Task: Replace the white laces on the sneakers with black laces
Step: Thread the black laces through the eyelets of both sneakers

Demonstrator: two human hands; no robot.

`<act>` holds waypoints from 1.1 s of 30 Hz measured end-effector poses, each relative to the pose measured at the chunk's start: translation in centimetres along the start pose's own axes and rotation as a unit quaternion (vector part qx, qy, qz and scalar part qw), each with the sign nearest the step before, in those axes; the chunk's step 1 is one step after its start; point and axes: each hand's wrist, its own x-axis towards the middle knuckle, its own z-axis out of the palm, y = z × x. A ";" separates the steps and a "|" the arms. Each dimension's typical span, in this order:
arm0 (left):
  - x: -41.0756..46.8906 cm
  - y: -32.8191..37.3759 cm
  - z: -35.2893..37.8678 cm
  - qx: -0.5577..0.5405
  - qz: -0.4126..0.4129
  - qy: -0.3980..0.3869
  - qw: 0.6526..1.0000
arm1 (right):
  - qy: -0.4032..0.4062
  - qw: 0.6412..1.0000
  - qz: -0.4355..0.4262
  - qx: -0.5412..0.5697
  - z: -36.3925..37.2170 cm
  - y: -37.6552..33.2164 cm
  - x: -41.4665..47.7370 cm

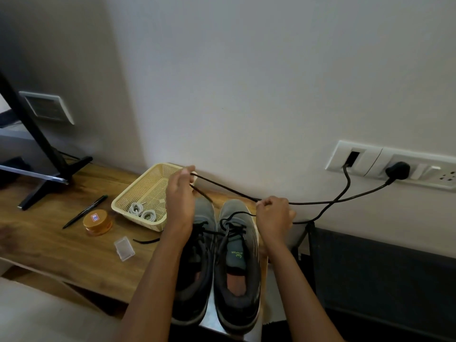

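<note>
My left hand (179, 193) is raised above the toe of the left sneaker (197, 262), the forearm coming up from the bottom of the view, and its fingers (188, 170) are pinched closed on the black lace (222, 186) near one end. My right hand (274, 215) is lower, above the toe of the right sneaker (237, 262), curled into a loose fist with the same lace held between thumb and fingers. The lace runs tight in a straight line between the two hands, and from the right hand it goes down in a loop to the eyelets of the right sneaker. Both sneakers are grey with dark heels and stand side by side on the wooden table (61, 245), toes to the wall; both show black lacing. The white laces (143, 212) lie rolled in coils inside a cream plastic basket (145, 183) with mesh walls, just behind my left wrist. Left of the basket are a round orange container (97, 222), a black pen (85, 211) and a small clear plastic box (124, 248). A short black piece (146, 241) lies near the box. My left forearm hides part of the left sneaker.
</note>
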 end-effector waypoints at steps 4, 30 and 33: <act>0.4 1.0 -0.8 -0.196 -0.042 0.103 0.974 | 0.010 0.999 0.027 -0.017 -0.2 0.8 0.5; -2.9 -0.2 0.5 0.291 0.056 -0.095 0.950 | -0.232 0.941 -0.075 -0.237 -1.0 1.5 -1.2; -4.0 -1.5 1.7 0.456 0.062 -0.126 0.879 | -0.218 0.945 -0.076 -0.231 -1.0 1.7 -1.5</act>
